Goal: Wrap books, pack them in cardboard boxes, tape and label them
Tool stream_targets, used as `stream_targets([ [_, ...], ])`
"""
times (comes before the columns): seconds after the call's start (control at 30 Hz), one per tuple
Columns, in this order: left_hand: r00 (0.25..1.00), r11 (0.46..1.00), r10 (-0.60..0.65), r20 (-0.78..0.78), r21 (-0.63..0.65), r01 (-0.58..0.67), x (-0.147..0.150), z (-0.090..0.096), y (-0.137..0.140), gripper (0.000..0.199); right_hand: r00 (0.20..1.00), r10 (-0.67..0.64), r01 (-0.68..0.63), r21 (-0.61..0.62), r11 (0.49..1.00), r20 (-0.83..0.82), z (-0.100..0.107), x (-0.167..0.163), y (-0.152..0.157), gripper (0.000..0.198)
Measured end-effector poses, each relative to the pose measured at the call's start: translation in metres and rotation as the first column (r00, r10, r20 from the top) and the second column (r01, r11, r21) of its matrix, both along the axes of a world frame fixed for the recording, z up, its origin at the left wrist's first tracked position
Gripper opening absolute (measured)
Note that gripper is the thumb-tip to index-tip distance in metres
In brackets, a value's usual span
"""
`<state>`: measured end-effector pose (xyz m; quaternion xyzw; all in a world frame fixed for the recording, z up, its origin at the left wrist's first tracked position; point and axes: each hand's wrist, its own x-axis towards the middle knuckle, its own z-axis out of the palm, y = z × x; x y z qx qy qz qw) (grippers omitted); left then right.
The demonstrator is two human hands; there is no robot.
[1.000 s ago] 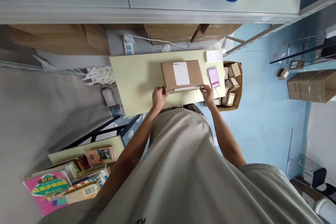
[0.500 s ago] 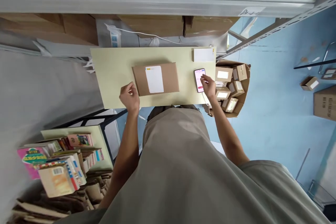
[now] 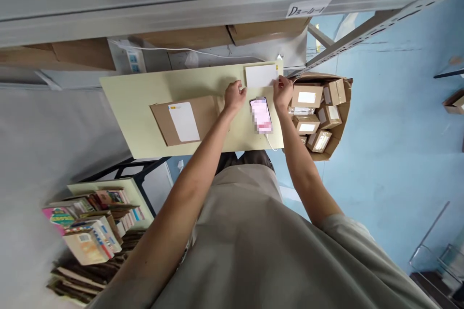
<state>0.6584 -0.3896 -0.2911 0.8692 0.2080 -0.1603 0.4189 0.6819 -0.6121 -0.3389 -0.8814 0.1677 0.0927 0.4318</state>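
A stack of white labels (image 3: 260,76) lies at the far right corner of the pale table. My right hand (image 3: 282,93) is at its right edge, fingers pinched on the edge of the top label. Just left of the stack, my left hand (image 3: 235,97) hovers with loosely curled fingers and thumb apart, holding nothing. Between my hands and nearer me lies a phone (image 3: 261,115), its lit screen blurred out, with a white cable at its lower end. A flat cardboard box (image 3: 159,123) bearing a white label (image 3: 183,122) lies on the left, partly hidden by my left forearm.
A large open carton (image 3: 346,106) with several small labelled boxes stands right of the table (image 3: 123,106). A grey metal shelf (image 3: 203,14) spans the far side, with cardboard boxes beneath. Books (image 3: 90,231) and folded cardboard are stacked lower left.
My left hand has moved right, from beside the cardboard box to the label stack. My right hand has left the phone screen and reached the stack's right edge. The view has shifted and tilted.
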Motion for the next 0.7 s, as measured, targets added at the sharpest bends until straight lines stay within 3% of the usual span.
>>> stream_targets([
  [0.07,0.999,0.998,0.027,-0.039,0.049,-0.025,0.014,-0.022,-0.009,0.015,0.998,-0.04,0.039,-0.018,0.999,-0.05,0.002,0.0,0.003,0.041],
  [0.17,0.999,0.999,0.038,-0.014,0.037,-0.038,0.018,-0.036,-0.018,0.023,0.997,-0.024,0.02,-0.049,0.999,-0.073,0.007,-0.001,0.005,0.04],
  [0.37,0.992,0.997,0.059,0.115,-0.048,-0.054,0.005,-0.032,-0.024,0.026,0.997,-0.033,0.03,-0.05,0.998,-0.063,0.013,-0.002,0.009,0.04],
  [0.5,0.99,0.997,0.076,0.117,-0.01,-0.075,0.005,-0.024,-0.025,0.025,0.993,-0.077,0.071,-0.073,0.995,-0.085,0.021,-0.004,0.014,0.04],
  [0.7,0.972,0.978,0.195,0.129,0.046,-0.202,0.013,-0.026,-0.022,0.006,0.998,-0.044,0.041,-0.068,0.997,-0.049,0.025,-0.004,0.01,0.048],
])
